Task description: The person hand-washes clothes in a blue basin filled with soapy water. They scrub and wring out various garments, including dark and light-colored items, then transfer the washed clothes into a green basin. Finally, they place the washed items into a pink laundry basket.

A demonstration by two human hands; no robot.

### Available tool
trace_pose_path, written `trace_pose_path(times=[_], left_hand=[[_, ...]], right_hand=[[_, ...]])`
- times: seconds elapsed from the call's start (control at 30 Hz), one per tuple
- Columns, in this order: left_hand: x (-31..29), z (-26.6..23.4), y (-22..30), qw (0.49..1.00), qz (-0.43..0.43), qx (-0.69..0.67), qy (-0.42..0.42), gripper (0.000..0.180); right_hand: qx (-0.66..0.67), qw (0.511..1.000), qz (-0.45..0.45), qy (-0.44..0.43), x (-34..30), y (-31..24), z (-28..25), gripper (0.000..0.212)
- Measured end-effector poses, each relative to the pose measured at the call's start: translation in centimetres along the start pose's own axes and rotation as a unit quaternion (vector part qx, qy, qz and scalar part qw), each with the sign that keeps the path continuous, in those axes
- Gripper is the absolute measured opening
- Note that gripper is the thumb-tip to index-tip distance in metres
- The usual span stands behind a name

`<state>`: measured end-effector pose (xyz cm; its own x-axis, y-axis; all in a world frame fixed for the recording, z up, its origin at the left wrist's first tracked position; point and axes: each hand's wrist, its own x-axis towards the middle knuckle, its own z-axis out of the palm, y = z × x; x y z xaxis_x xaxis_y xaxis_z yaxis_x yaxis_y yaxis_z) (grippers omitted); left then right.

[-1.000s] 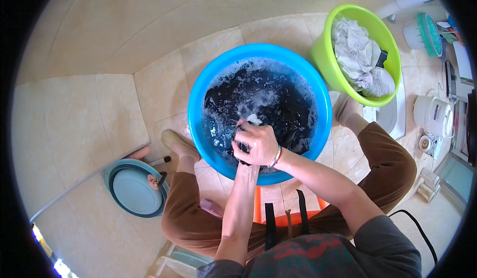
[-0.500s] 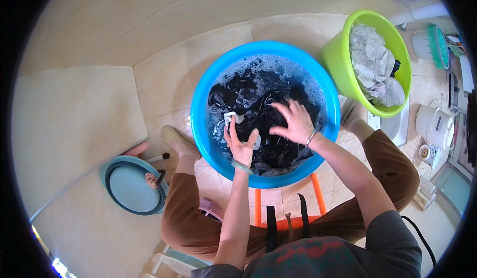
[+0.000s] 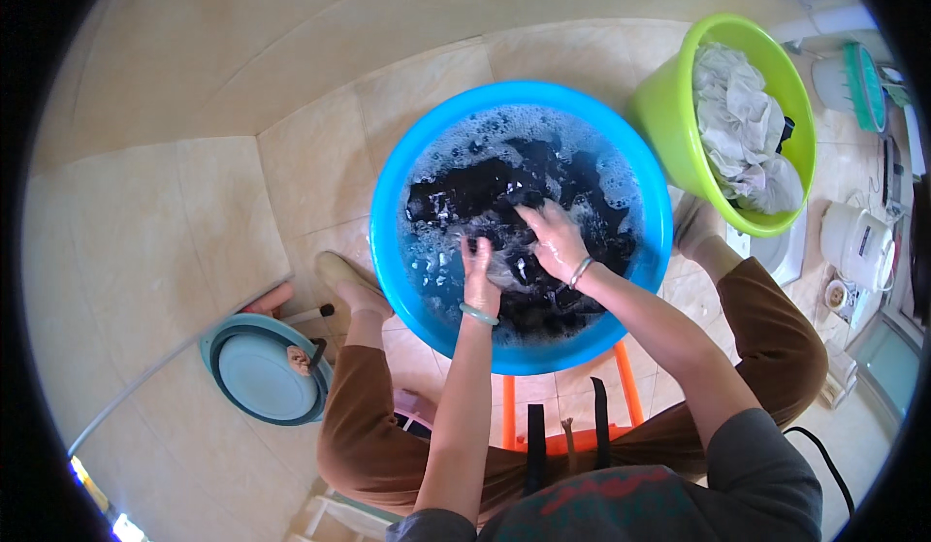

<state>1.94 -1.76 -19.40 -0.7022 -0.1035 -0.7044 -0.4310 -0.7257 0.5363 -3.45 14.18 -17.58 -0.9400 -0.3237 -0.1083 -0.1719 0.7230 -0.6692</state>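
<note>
A big round blue basin [image 3: 385,280] holds soapy water with wet dark clothes [image 3: 456,188] in it. My left hand [image 3: 480,280], with a pale green bangle at the wrist, is closed on dark cloth near the middle of the basin. Just to its right, my right hand [image 3: 561,246], wearing a silver bracelet, bends its fingers onto the same dark cloth. Both hands' fingertips are partly hidden by cloth and water. Between them shows a pale, blurred patch that I cannot make out.
A lime green bucket [image 3: 679,120] with white clothes [image 3: 742,120] leans at the basin's right. Left of my leg stand a grey-blue folding basin [image 3: 262,377] and a pale shoe [image 3: 344,275]. Orange stool legs [image 3: 628,387] show below; a white lidded bucket [image 3: 853,243] stands far right.
Both hands have come closer together and down onto the dark cloth. My right hand's spread fingers have bent in. The white item by my left fingers no longer shows clearly.
</note>
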Motion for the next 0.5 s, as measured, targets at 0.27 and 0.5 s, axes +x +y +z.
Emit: trace_pose_path(times=[0.27,0.5], left_hand=[[-3.8,-0.7,1.4,0.976,-0.107,-0.168,-0.088,0.072],[-8.6,-2.3,0.8,0.978,-0.130,-0.153,-0.054,0.064]], right_hand=[[0.083,0.954,-0.279,-0.074,-5.8,-10.6,-6.8,0.052],[0.025,0.943,-0.331,-0.017,-6.7,-12.5,-6.3,0.047]])
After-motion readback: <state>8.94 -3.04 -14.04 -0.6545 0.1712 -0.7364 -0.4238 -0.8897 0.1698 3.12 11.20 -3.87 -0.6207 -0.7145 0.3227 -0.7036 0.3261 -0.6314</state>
